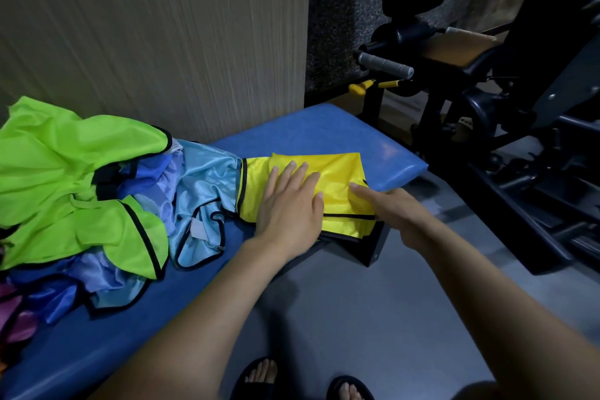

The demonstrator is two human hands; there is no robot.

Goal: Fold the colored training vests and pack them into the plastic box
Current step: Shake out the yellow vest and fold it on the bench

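My left hand (pixel 290 204) lies flat on the yellow vest (pixel 328 185), fingers straight and spread, pressing the fabric down. My right hand (pixel 394 209) is at the vest's right edge, fingers extended along the fold; can't tell if the thumb pinches the fabric underneath. The vest is partly folded and sits near the right end of the blue padded bench (pixel 341 133), its lower right corner hanging over the bench edge.

Left of it, touching: light blue vest (pixel 207 178), crumpled. Further left, a heap: lime green vest (pixel 61 169) on top, darker blue vests (pixel 58 289) under it, a purple one (pixel 16 318) at the far left edge. All have black trim.

Bench vinyl is glossy, runs diagonally along a grey-brown striped wall panel (pixel 162 26). Floor (pixel 373 318) is grey and smooth. Right side: black gym machine (pixel 519 140) with a grey grip handle (pixel 384 63), yellow adjustment knobs (pixel 360 87), tan pad. Speckled dark wall section (pixel 341 10) behind it. My feet in black slides (pixel 256 380) show at the bottom.
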